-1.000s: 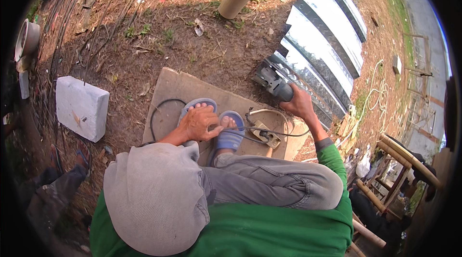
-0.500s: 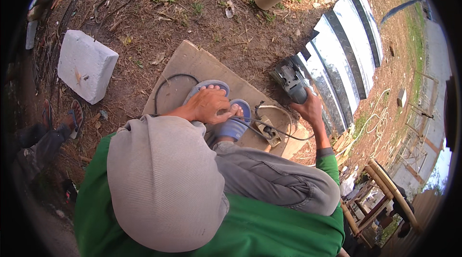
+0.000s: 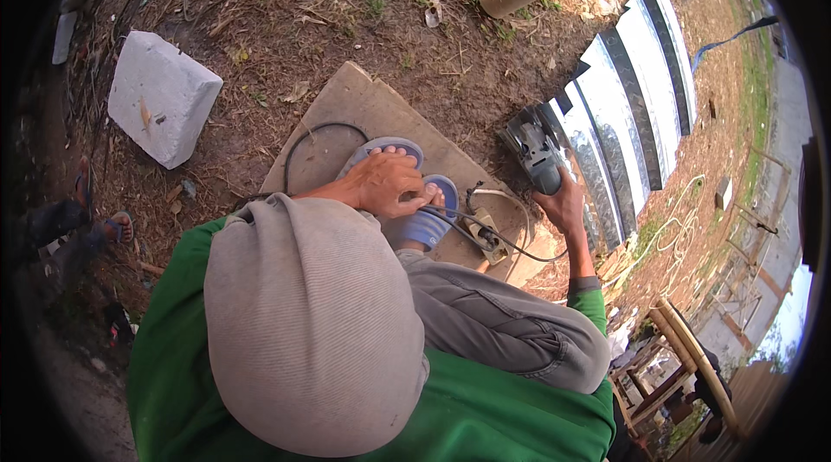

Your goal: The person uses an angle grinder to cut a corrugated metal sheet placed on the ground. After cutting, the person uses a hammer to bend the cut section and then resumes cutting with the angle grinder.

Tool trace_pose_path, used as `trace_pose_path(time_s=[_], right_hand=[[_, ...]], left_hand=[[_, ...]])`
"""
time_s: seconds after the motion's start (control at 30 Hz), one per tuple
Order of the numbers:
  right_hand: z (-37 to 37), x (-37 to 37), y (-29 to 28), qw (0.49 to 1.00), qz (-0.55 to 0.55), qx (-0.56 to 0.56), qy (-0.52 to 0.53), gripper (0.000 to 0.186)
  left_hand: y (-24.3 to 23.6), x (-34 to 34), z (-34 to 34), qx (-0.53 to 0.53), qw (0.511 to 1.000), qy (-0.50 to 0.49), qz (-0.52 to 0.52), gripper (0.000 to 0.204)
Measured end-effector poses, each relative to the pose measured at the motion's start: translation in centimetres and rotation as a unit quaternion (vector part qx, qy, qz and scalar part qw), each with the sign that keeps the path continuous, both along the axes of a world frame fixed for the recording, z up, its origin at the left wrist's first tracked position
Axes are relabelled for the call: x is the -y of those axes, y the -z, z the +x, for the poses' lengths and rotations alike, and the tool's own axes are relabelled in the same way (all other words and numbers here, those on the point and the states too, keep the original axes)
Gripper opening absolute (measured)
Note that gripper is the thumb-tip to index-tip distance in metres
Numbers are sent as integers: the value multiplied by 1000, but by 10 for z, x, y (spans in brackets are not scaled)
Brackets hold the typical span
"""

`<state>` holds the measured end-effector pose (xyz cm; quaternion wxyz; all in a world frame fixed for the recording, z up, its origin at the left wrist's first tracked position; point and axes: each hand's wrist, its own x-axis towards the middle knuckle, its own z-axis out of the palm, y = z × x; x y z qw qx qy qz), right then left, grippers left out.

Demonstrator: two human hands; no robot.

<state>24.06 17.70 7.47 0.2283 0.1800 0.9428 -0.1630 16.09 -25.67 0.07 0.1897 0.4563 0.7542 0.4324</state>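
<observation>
Beside the power tool (image 3: 538, 157) lie shiny metal sheets (image 3: 642, 72).

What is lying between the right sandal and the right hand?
In the head view, a socket block, pale cord and dark cable are there, mostly over the board.

You have two bare hands: one left hand (image 3: 387, 183), one right hand (image 3: 564, 205). On your one brown flat board (image 3: 346, 105), count two blue rubber sandals (image 3: 421, 226) and, toward its right corner, one beige rectangular socket block (image 3: 487, 233). Beyond its right edge: one grey handheld power tool (image 3: 535, 150); beyond its left, one white rectangular block (image 3: 156, 103).
</observation>
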Motion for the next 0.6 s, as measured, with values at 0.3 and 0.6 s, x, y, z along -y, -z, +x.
trace_pose_path(time_s=[0.3,0.6], right_hand=[[-8,8,-7,1000,6,0,-9,69],[-6,10,-8,1000,9,7,3,73]], left_hand=[[-3,0,-2,4,1000,3,-22,26],[-2,-1,-2,-3,1000,5,-14,24]])
